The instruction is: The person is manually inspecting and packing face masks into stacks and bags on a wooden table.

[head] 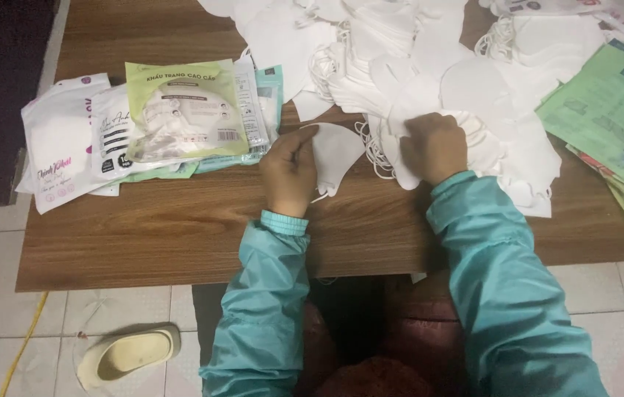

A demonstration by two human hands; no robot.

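White mask point(335, 151): pinched at its edge by left hand point(288, 173), flat on wooden table point(180, 228).
Right hand point(435, 147): closed on mask pile point(429, 66).
Advice: lift single layers, mind ear loops.

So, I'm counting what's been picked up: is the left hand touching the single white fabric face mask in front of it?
Touching. The head view shows the left hand pinching the edge of the single white fabric face mask, fingers overlapping it.
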